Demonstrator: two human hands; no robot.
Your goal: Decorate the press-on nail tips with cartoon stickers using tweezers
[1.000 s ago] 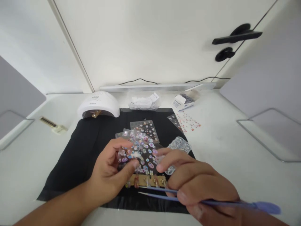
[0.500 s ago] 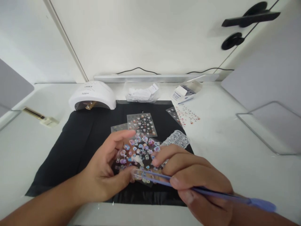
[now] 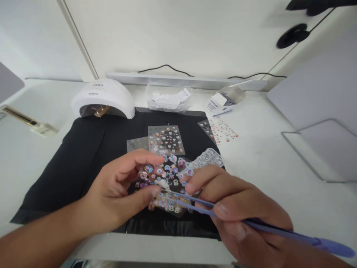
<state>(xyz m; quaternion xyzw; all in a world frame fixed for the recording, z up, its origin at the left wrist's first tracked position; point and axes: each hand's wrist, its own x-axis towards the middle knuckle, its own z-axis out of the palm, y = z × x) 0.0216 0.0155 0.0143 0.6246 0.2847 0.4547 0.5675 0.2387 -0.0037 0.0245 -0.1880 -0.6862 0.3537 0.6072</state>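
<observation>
My left hand (image 3: pixel 119 186) is closed on the left edge of a clear sheet of nail stickers (image 3: pixel 169 173), its thumb on the near side. Purple, blue and pink printed shapes cover the sheet, and a pale whitish patch (image 3: pixel 162 184) shows near my thumb tip. In my right hand (image 3: pixel 237 208) is a pair of blue-purple tweezers (image 3: pixel 281 232), pinched between thumb and fingers. The tweezers' two arms are slightly apart over the sheet, their tips close to my left thumb. My right fingertips reach the sheet's right side; whether they touch it I cannot tell.
A black mat (image 3: pixel 92 160) covers the white table (image 3: pixel 259 156). Other sticker sheets (image 3: pixel 166 139) and a clear compartment case (image 3: pixel 208 158) lie there. Behind stand a white nail lamp (image 3: pixel 104 96), a clear box of white packets (image 3: pixel 169 100) and an alcohol pad box (image 3: pixel 223 102).
The tweezers' tips have moved slightly right from my left thumb, and the gap between their arms looks wider. The camera has shifted; my left hand still holds the sheet.
</observation>
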